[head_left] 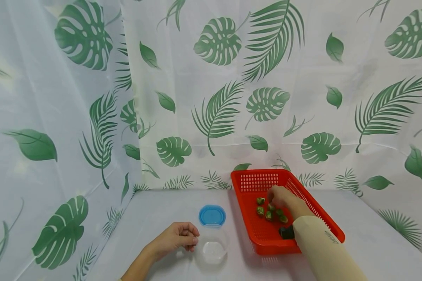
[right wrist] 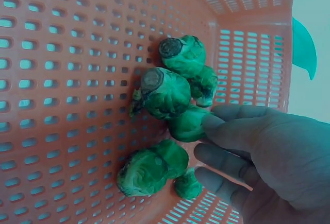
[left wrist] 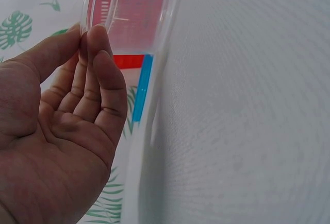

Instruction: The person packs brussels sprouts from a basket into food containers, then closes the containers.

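Note:
My left hand [head_left: 181, 237] pinches the rim of a clear plastic container [head_left: 212, 251] standing upright on the table. In the left wrist view, the container's wall [left wrist: 136, 18] rises beyond the thumb and fingertips, the other fingers loosely bent. My right hand [head_left: 283, 197] reaches down inside a red plastic basket [head_left: 246, 222]. Its thumb and fingertips pinch the edge of a green Brussels sprout [right wrist: 188, 123] in the right wrist view. Around that one lie several more Brussels sprouts [right wrist: 167, 95], some with their cut stems showing.
A blue lid [head_left: 212, 215] lies flat on the white table [head_left: 161, 207] just behind the clear container. The basket's perforated walls [right wrist: 252, 64] surround the right hand. Leaf-printed curtains [head_left: 218, 117] stand behind and to the left.

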Demonstrator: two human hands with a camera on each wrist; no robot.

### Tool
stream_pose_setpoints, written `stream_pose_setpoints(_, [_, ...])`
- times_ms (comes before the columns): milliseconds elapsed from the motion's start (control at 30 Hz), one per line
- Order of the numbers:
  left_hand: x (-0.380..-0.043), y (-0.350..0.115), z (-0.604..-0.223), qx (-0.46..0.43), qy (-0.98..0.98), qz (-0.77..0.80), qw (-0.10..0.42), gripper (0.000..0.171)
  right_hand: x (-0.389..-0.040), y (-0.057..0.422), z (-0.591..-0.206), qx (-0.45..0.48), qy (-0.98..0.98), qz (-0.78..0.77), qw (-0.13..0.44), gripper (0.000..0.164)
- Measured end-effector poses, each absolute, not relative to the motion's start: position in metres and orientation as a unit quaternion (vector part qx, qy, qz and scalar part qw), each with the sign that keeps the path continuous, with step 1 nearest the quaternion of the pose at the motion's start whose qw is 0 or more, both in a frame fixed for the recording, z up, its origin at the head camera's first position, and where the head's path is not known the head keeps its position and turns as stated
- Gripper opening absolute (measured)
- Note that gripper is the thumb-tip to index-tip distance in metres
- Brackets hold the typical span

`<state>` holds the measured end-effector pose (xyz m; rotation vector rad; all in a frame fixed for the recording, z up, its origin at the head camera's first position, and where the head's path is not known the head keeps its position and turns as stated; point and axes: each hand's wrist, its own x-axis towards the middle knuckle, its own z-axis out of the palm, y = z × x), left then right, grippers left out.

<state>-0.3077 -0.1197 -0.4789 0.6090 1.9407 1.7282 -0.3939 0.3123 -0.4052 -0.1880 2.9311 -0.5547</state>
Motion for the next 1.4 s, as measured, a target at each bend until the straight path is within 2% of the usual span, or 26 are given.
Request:
stream_pose_setpoints(467, [-0.309, -0.12, -0.479, 0.227, 0.711, 0.624, 0.232, 0.024, -0.395, 0.312, -0.409, -0.072, 0.972, -0.221, 0.033, 0.022])
stream_pose_setpoints(833, [-0.308, -0.12, -0.478, 0.228, 0.711, 0.624, 0.23, 0.024, -0.4, 0.309, -0.41, -0.095, 0.964, -0.25, 0.002, 0.017])
stream_pose_setpoints(1133, [-0.307, -0.12, -0.477, 0.224, 0.71, 0.625, 0.234, 0.028, -0.411, 0.304, -0.409, -0.124, 0.956, -0.256, -0.074, 0.013])
stream_pose_setpoints(1400, [-0.308, -0.12, -0.479, 0.225, 0.706, 0.628, 0.237, 0.028, -0.406, 0.29, -0.391, -0.136, 0.937, -0.304, -0.111, 0.014])
